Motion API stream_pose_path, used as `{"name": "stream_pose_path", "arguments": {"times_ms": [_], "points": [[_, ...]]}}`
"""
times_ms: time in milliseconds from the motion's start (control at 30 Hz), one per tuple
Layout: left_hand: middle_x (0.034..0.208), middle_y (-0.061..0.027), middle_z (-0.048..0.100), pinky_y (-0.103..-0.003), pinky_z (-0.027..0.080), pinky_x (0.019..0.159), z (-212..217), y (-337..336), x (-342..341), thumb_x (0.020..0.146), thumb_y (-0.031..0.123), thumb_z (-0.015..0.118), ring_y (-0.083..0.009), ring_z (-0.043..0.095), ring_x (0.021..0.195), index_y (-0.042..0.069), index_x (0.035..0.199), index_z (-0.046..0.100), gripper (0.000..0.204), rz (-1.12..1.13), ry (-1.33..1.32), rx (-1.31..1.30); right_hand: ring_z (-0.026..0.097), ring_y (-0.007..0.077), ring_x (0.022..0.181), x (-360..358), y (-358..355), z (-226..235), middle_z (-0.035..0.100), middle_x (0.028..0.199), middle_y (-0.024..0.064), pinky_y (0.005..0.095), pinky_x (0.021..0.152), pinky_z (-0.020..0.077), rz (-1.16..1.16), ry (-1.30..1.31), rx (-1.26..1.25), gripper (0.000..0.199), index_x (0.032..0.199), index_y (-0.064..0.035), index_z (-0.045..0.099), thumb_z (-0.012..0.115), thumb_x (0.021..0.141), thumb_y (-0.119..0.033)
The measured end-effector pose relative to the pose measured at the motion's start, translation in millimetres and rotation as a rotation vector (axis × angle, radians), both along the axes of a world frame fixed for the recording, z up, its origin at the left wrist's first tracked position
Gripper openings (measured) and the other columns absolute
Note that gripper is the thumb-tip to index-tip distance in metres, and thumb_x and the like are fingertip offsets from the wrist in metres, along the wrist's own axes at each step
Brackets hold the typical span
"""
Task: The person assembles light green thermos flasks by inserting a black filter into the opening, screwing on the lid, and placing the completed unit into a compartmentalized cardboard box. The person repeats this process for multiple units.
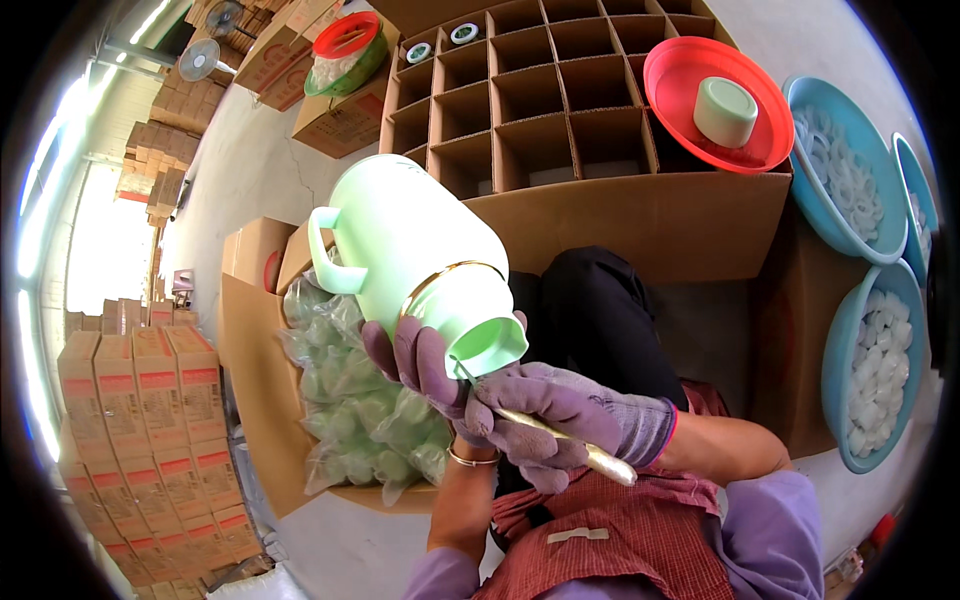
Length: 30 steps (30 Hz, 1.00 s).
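A mint-green thermos jug [410,220] with a side handle and a gold ring lies tilted, its mouth toward me. My left hand [415,365], in a purple-grey work glove, is closed round the jug's neck from below. In my gloved right hand [560,405] is a slim tool [608,465] with a pale, wrapped-looking handle. Its thin tip reaches the rim of the jug's mouth; the exact shape of that tip is too small to tell. The fingers of the right hand are bent round the tool, close beside the left hand.
Ahead stands a divided carton [620,225], with a red basin [665,85] holding a pale green cup [725,112] on its corner. Blue tubs [835,400] of white parts stand right. An open box of bagged green parts [370,430] sits left; stacked cartons [150,400] lie beyond.
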<state>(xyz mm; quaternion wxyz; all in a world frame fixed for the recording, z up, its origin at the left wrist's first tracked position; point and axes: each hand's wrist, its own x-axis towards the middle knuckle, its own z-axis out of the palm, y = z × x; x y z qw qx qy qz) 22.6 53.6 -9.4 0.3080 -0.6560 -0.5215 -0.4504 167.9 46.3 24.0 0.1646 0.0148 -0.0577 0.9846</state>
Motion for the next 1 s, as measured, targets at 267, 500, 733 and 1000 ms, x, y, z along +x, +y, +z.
{"name": "stream_pose_path", "arguments": {"times_ms": [267,500,733,1000], "points": [[0.139,-0.0127,0.044,-0.056,0.034,0.115,-8.9,-2.8,-4.3,0.075,0.041,0.087,-0.0398,0.035,0.14,0.007,0.139,0.038,0.086,-0.024,-0.028,-0.04,0.041,0.007,0.041,-16.6,-30.8,21.1,0.053,0.077,0.003,0.023,0.038,0.0398,-0.303,0.072,-0.112,0.019,0.106,-0.0024,0.05,0.033,0.107,-0.011],[0.14,-0.014,0.041,-0.061,0.034,0.113,-0.8,-7.0,3.7,0.08,0.039,0.083,-0.0409,0.039,0.136,0.021,0.144,0.032,0.083,-0.067,-0.036,-0.152,0.063,0.0211,0.049,20.9,11.9,45.6,0.065,0.068,0.0109,0.0361,0.053,0.056,-0.155,-0.529,0.255,0.028,0.099,0.0016,0.057,0.047,0.101,-0.025],[0.138,-0.0124,0.046,-0.064,0.029,0.115,-8.9,-8.7,-4.1,0.099,0.051,0.05,-0.0379,0.04,0.136,0.011,0.135,0.042,0.054,-0.09,-0.042,-0.227,0.069,0.0291,0.065,14.2,17.4,42.4,0.065,0.071,0.0148,0.0396,0.065,0.0546,-0.268,-0.778,0.975,0.027,0.092,0.0042,0.056,0.047,0.1,-0.02],[0.138,-0.0121,0.049,-0.062,0.029,0.115,-17.9,-4.7,-5.3,0.094,0.043,0.064,-0.0397,0.039,0.136,0.005,0.133,0.046,0.057,-0.113,-0.011,-0.225,0.065,0.0309,0.053,16.1,21.9,6.4,0.062,0.062,0.0159,0.0411,0.05,0.0516,-0.557,-1.016,1.918,0.018,0.086,-0.0024,0.055,0.052,0.097,-0.015]]}}
